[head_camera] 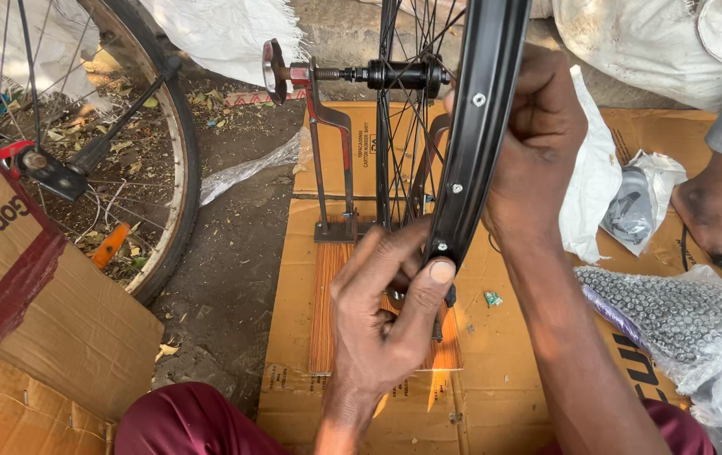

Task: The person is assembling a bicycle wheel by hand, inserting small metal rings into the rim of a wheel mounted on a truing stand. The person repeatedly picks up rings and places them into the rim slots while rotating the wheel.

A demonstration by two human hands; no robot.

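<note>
A black metal bicycle wheel rim [477, 135], mounted in a red-and-black steel truing stand [333, 160] at upper centre, is gripped by the right hand [538, 152], fingers wrapped around it. The left hand [386, 312] pinches its lower edge; a steady rim likely helps accurate spoke work.
</note>
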